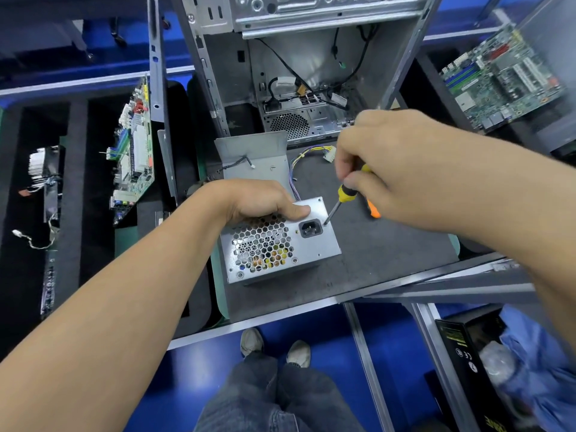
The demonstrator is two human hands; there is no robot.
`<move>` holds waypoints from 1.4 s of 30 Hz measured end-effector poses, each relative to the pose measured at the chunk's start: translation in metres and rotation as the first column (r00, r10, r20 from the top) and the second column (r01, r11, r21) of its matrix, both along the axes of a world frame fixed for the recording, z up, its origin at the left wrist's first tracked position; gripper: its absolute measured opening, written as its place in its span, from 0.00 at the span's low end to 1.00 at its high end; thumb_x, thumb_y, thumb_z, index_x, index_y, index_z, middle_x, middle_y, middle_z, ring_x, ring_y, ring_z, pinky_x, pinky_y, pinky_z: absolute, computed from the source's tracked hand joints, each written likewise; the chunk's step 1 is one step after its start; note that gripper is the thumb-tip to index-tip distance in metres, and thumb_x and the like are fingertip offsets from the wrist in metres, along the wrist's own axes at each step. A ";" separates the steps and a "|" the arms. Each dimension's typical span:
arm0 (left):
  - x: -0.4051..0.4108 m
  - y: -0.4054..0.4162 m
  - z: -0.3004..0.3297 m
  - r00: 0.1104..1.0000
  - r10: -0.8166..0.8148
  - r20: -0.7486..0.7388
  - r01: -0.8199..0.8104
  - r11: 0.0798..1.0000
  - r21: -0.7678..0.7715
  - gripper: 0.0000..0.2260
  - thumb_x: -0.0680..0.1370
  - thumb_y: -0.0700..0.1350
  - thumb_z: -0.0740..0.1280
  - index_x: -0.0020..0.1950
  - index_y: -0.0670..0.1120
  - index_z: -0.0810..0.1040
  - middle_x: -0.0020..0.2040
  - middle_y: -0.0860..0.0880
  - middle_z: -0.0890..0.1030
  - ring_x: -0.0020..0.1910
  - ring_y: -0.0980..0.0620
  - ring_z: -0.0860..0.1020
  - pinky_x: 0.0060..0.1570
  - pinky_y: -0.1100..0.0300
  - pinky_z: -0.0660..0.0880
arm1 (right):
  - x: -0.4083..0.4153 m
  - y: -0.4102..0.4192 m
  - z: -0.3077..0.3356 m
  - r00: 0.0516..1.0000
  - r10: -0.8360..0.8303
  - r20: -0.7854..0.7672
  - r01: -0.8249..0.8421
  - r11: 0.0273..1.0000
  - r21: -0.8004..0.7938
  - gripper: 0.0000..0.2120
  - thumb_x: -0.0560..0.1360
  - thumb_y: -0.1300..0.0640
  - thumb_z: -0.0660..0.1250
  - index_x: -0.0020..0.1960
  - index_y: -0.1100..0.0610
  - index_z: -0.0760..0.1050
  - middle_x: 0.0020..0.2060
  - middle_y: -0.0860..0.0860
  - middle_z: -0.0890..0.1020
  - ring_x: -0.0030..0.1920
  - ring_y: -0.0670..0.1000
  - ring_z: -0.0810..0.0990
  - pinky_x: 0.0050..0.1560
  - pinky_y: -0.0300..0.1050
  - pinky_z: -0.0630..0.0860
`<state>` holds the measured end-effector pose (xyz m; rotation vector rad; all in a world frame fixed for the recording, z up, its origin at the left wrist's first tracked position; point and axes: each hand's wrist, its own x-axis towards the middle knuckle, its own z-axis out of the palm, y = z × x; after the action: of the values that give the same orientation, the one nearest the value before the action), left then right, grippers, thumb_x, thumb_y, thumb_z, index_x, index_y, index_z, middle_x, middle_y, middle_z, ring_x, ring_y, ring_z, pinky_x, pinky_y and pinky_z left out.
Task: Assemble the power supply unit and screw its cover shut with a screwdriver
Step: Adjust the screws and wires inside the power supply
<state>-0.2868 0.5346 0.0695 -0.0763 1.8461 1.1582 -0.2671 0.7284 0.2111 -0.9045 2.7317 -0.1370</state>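
1. The power supply unit [280, 241] stood on the grey mat [389, 244] at the bench's near edge, in front of the open computer case [311, 88], with its vented, socket-bearing face turned up toward the camera.
2. The left hand [258, 198] curled over the unit's top far edge, thumb pressed on the metal face just above the power socket [310, 228], steadying the box.
3. The right hand [389, 169] gripped the yellow-handled screwdriver [338, 202], fingers wrapped round the handle; the tip met the face just right of the socket, probably on a screw, though the head was too small to make out.
4. The unit looked like a rigid sheet-metal box, likely fairly heavy and apt to slide on the mat under the driver's push, so holding it by the solid top edge seemed sound.
5. The honeycomb grille [261, 244] looked thin, with parts behind it, and was best avoided as a grip.
6. Its wire bundle [307, 157] trailed loose behind, limp and unfit for lifting.
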 end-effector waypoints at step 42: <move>-0.004 -0.002 -0.008 1.000 -0.010 -0.021 0.011 0.999 0.045 0.24 0.80 0.48 0.69 0.23 0.49 0.75 0.23 0.54 0.72 0.19 0.57 0.68 0.22 0.69 0.63 | 0.003 0.004 0.004 0.998 -0.047 0.042 0.045 0.998 0.051 0.09 0.79 0.46 0.61 0.51 0.49 0.64 0.47 0.50 0.69 0.45 0.56 0.72 0.49 0.55 0.74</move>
<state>-0.2912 0.5324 0.0616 -0.0289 1.8358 1.1969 -0.2637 0.7319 0.2148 -0.8158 2.7051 -0.0958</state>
